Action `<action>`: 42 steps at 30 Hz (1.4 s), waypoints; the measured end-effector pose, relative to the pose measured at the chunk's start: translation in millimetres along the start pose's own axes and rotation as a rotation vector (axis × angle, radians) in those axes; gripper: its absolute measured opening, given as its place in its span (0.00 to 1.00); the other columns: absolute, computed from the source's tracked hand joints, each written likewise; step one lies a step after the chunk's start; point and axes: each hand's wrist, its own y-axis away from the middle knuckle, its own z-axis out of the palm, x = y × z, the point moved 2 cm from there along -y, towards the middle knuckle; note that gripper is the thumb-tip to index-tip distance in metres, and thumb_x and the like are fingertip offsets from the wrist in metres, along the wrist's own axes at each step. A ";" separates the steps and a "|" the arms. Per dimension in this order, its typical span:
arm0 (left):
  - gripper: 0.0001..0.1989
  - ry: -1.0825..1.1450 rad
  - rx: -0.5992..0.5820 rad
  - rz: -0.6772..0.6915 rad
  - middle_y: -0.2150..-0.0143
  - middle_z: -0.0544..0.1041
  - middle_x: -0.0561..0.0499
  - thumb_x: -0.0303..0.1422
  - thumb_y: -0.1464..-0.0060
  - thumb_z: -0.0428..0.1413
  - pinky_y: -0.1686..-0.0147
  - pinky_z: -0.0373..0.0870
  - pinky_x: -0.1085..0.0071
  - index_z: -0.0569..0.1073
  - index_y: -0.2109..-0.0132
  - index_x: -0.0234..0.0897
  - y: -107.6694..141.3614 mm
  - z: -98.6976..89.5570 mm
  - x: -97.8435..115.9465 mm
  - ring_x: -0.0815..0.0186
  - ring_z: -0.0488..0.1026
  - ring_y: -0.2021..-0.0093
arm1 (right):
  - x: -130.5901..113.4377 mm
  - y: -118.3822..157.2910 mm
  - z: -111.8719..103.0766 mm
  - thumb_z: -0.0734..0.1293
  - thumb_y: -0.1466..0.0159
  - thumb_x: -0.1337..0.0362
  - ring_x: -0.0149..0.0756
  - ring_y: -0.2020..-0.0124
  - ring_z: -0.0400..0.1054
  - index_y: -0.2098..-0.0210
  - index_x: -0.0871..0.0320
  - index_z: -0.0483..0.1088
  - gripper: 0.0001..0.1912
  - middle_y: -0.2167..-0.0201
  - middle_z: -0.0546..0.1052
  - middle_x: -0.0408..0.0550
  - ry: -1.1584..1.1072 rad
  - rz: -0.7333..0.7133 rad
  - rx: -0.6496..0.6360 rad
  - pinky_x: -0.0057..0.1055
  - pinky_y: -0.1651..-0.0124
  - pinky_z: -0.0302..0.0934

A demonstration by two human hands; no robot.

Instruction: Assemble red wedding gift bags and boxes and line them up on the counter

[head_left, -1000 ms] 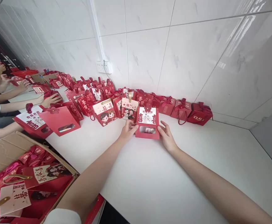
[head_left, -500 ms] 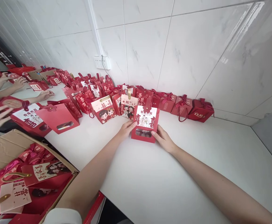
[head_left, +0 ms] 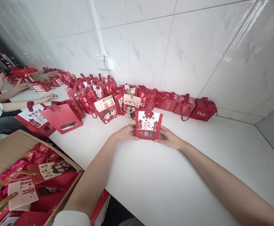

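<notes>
A red gift box with a white printed panel, a small window and a flower-shaped clasp stands upright on the white table. My left hand grips its left side near the base, thumb at the front lower corner. On the opposite side my right hand holds the lower right edge, fingers partly behind the box. Just behind it are a cartoon-couple gift box and a cream-and-red gift box.
Small red ribboned boxes line the wall. Two larger gift boxes stand left. A cardboard carton full of red boxes is at the lower left. Co-workers' hands show at the far left. A power strip hangs on the wall.
The gift box now stands more upright, and both my hands have shifted lower on its sides. At left, a co-worker's hand near the other gift boxes has left the view.
</notes>
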 end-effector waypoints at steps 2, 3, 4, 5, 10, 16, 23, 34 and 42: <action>0.21 -0.045 0.011 0.003 0.41 0.69 0.45 0.41 0.56 0.64 0.44 0.65 0.62 0.78 0.53 0.39 0.4 -0.1 1.0 0.54 0.67 0.43 | -0.1 1.5 -0.1 0.66 0.38 0.52 0.48 0.39 0.58 0.43 0.47 0.66 0.24 0.40 0.63 0.48 0.068 -0.029 -0.011 0.47 0.38 0.56; 0.23 -0.043 0.031 0.006 0.41 0.68 0.46 0.41 0.56 0.64 0.44 0.66 0.62 0.77 0.52 0.40 0.5 -0.2 2.6 0.54 0.67 0.43 | -0.8 2.1 0.0 0.66 0.37 0.53 0.48 0.39 0.58 0.43 0.47 0.65 0.23 0.40 0.62 0.48 0.091 -0.040 -0.004 0.46 0.38 0.57; 0.24 -0.035 0.062 0.015 0.40 0.67 0.46 0.40 0.56 0.64 0.45 0.66 0.63 0.76 0.50 0.40 0.6 -0.4 4.8 0.54 0.67 0.43 | -1.9 2.5 0.2 0.65 0.36 0.54 0.47 0.39 0.58 0.42 0.48 0.65 0.23 0.39 0.62 0.48 0.114 -0.048 0.014 0.45 0.39 0.57; 0.26 -0.031 0.102 0.030 0.40 0.67 0.46 0.40 0.56 0.65 0.44 0.66 0.63 0.75 0.49 0.40 0.7 -0.8 7.7 0.55 0.67 0.42 | -3.3 2.8 0.1 0.64 0.35 0.55 0.47 0.39 0.57 0.42 0.49 0.63 0.23 0.39 0.61 0.49 0.142 -0.054 0.046 0.45 0.39 0.58; 0.21 -0.162 0.309 0.131 0.37 0.64 0.48 0.38 0.49 0.60 0.41 0.63 0.62 0.73 0.46 0.44 1.8 -4.2 25.5 0.57 0.64 0.40 | -8.8 2.4 -0.3 0.63 0.35 0.59 0.49 0.37 0.53 0.38 0.50 0.57 0.26 0.35 0.55 0.52 0.382 -0.060 0.154 0.53 0.35 0.48; 0.19 -0.278 0.375 0.154 0.36 0.62 0.51 0.33 0.44 0.55 0.44 0.65 0.62 0.71 0.44 0.49 1.7 -3.9 39.9 0.58 0.66 0.42 | -9.0 1.0 0.4 0.62 0.34 0.62 0.49 0.33 0.44 0.40 0.51 0.57 0.24 0.34 0.51 0.53 0.508 -0.103 0.211 0.56 0.34 0.41; 0.20 -0.152 0.441 0.113 0.36 0.62 0.54 0.33 0.40 0.49 0.46 0.67 0.65 0.68 0.42 0.51 -0.4 0.3 38.5 0.61 0.68 0.43 | -13.4 1.1 0.0 0.60 0.33 0.64 0.48 0.32 0.43 0.38 0.47 0.54 0.24 0.34 0.52 0.51 0.527 -0.144 0.295 0.53 0.32 0.41; 0.27 -0.303 0.573 -0.089 0.45 0.68 0.45 0.18 0.54 0.48 0.45 0.66 0.60 0.64 0.45 0.38 0.9 -1.0 19.6 0.59 0.68 0.45 | -13.4 5.0 0.9 0.59 0.32 0.57 0.49 0.37 0.55 0.64 0.54 0.71 0.12 0.44 0.69 0.50 0.338 -0.077 0.333 0.57 0.35 0.43; 0.27 -0.003 0.381 -0.053 0.35 0.60 0.45 0.38 0.41 0.51 0.39 0.58 0.59 0.57 0.37 0.41 3.9 -0.1 33.4 0.57 0.58 0.36 | -10.8 9.2 4.1 0.56 0.30 0.57 0.34 0.74 0.70 0.71 0.52 0.71 0.18 0.75 0.76 0.40 0.208 0.031 0.381 0.50 0.37 0.53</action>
